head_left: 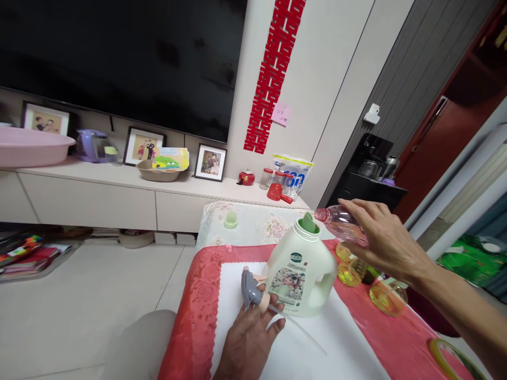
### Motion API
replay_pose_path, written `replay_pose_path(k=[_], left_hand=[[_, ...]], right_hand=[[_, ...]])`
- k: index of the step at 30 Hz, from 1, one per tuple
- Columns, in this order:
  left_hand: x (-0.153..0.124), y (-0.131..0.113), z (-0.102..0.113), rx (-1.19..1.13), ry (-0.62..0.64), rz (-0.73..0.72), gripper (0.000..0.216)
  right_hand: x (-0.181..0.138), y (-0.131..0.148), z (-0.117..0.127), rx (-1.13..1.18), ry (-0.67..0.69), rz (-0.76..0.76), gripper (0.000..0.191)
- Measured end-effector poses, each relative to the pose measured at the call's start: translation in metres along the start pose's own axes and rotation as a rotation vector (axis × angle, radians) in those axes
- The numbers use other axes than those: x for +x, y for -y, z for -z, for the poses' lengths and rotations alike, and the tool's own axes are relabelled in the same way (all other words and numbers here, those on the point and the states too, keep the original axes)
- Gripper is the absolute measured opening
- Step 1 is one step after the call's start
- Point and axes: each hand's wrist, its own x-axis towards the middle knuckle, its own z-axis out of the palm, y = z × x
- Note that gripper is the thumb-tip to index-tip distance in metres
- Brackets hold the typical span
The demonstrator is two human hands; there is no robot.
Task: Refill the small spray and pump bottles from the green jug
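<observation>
My right hand point(380, 237) is closed around a clear pink plastic bottle point(340, 224), held on its side with its open neck pointing left at the green spout of a white detergent jug point(301, 272). The jug stands on a white mat point(340, 338) over a red tablecloth point(190, 322). My left hand point(249, 338) grips a grey trigger sprayer head point(251, 290) with its thin dip tube trailing to the right, close against the jug's left side. A small green cap point(230, 220) lies farther back on the table.
Several yellow glass vessels point(350, 269) stand right of the jug. A low cabinet point(119, 195) along the wall carries photo frames, a pink basin point(31, 146), jars and a red teapot under a big dark screen. Books lie on the floor at left.
</observation>
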Motion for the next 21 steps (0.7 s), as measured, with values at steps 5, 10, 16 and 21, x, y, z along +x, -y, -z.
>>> replay_pose_path(k=[5,10,16,21], left_hand=[[0.000,-0.002,-0.008,-0.012,-0.050,-0.005,0.034],[0.000,-0.002,-0.011,-0.020,-0.060,-0.002,0.035],[0.000,-0.001,-0.004,-0.029,-0.039,0.003,0.032],[0.001,0.000,0.001,-0.032,0.001,0.015,0.026]], right_hand=[[0.004,0.000,0.001,-0.086,0.004,0.035,0.066],[0.008,0.001,0.002,-0.142,0.025,0.055,0.066],[0.014,0.002,0.004,-0.172,0.028,0.076,0.066],[0.016,0.002,0.006,-0.199,0.020,0.091,0.064]])
